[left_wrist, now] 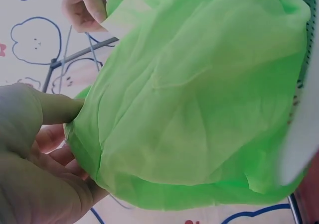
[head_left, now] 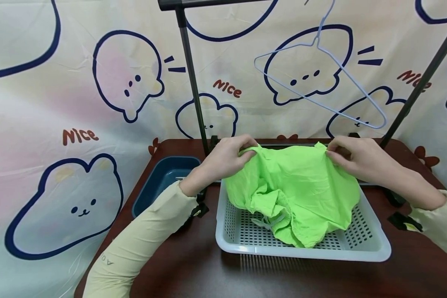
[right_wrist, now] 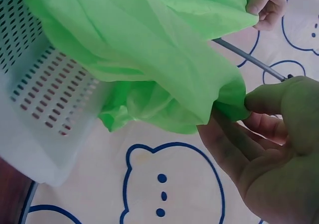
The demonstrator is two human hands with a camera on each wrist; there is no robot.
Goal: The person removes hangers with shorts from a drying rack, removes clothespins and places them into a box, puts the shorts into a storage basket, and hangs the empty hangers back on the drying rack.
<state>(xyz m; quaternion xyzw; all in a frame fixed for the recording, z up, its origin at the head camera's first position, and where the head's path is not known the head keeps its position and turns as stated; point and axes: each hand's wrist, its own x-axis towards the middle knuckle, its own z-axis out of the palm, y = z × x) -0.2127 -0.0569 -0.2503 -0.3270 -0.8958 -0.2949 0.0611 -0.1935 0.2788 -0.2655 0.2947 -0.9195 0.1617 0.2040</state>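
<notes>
I have both hands on the green garment [head_left: 298, 186], lifted at its top edge above the white basket [head_left: 305, 248]. My left hand [head_left: 227, 159] has its grip closed on the cloth at about 10 o'clock of the garment, fingers curled over a bunched corner; the left wrist view shows the thumb [left_wrist: 57, 109] pressed against the fabric with the fingers behind it. My right hand [head_left: 357, 159] pinches the opposite corner at about 2 o'clock, and the right wrist view shows thumb and fingers closed on a fold of cloth. The garment sags between the two grips, its lower part lying crumpled in the basket with a white drawstring [head_left: 270, 221] showing near the middle. The basket sits on the dark brown table [head_left: 193, 265]. At 9 o'clock of the basket is a blue bin [head_left: 164, 178]. A pale blue hanger [head_left: 320, 82] hangs tilted at 12 o'clock from a black rack [head_left: 190, 74].
</notes>
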